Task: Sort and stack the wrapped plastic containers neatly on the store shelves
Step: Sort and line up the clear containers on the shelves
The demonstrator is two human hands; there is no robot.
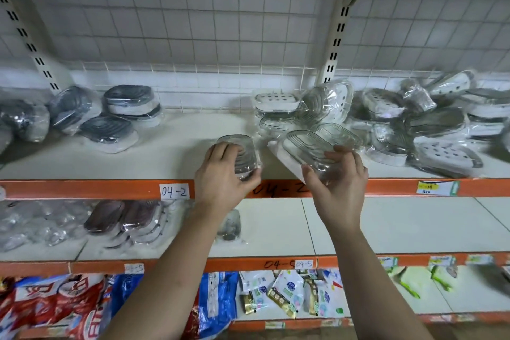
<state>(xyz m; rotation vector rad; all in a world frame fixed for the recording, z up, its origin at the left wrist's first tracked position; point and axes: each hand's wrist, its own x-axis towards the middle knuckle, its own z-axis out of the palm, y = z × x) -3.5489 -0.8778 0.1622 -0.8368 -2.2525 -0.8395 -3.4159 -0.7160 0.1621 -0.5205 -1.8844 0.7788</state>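
Note:
My left hand (220, 174) grips a small clear wrapped container (242, 152) at the front edge of the upper shelf (176, 152). My right hand (338, 176) holds a second clear wrapped container (306, 146), tilted, just to the right. Behind it lies a loose heap of clear and white wrapped containers (303, 105). A bigger jumbled pile (430, 121) fills the shelf's right part. Dark grey wrapped containers (118, 116) sit at the left.
The orange shelf lip (110, 189) carries a "04-2" label (174, 191). The shelf below holds brown and clear wrapped containers (121, 218) at the left. The bottom shelf holds bagged goods (69, 303) and small packets (287, 292). A slotted upright (335, 44) rises behind.

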